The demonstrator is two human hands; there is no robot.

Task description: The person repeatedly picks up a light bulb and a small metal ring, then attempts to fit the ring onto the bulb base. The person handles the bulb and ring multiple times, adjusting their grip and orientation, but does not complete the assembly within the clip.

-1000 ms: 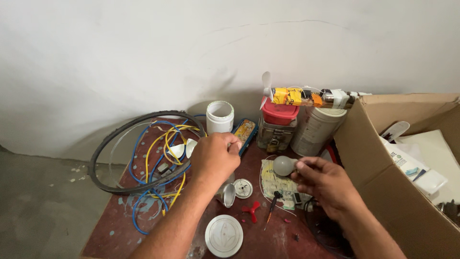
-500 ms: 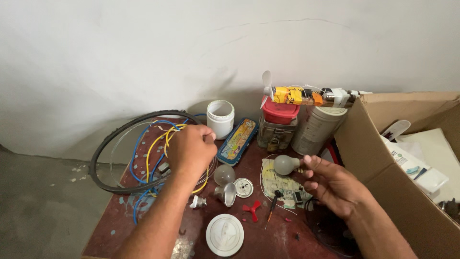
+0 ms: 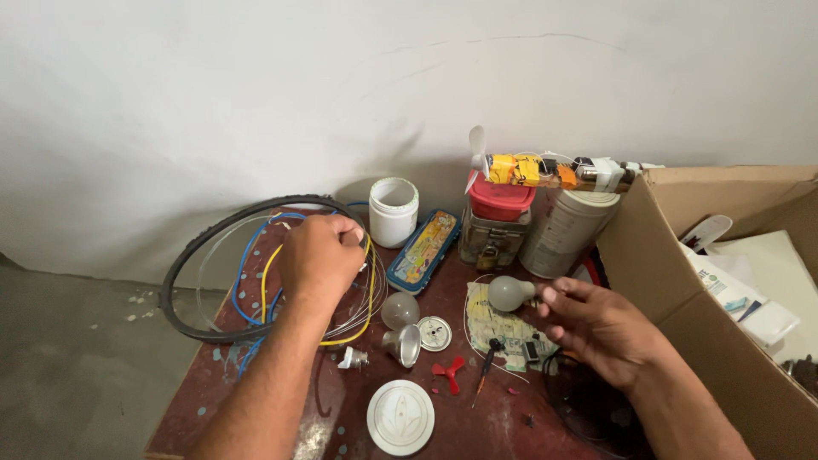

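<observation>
The right hand (image 3: 601, 328) holds a frosted light bulb (image 3: 509, 293) by its base, thumb and fingertips pinched around the neck while the other fingers curl loosely; the round, milky-white globe points toward the left hand and hangs just above a small printed sheet (image 3: 498, 328). The left hand (image 3: 319, 255) is curled into a loose fist, knuckles up, resting on a tangle of yellow, blue and clear wires (image 3: 256, 290); whether it grips any strand, I cannot tell.

Between the hands lie a second, clear bulb dome (image 3: 398, 308), a silvery cone-shaped bulb housing (image 3: 404, 345) and a small round disc (image 3: 434, 333). Nearer the body sit a red propeller (image 3: 448, 371), a thin screwdriver (image 3: 486, 365) and a round white lid (image 3: 400, 416).

Beyond the left hand stands an open white jar (image 3: 394, 211), with a flat blue case (image 3: 423, 250) beside it. A black hoop (image 3: 183, 281) rings the wires. Beyond the right hand is a red-lidded container (image 3: 497, 223), and outside that hand a cardboard box (image 3: 673, 255).

Everything rests on a worn dark-red table (image 3: 511, 426) against a plain white wall (image 3: 256, 102), with grey floor (image 3: 68, 366) off to the left.
</observation>
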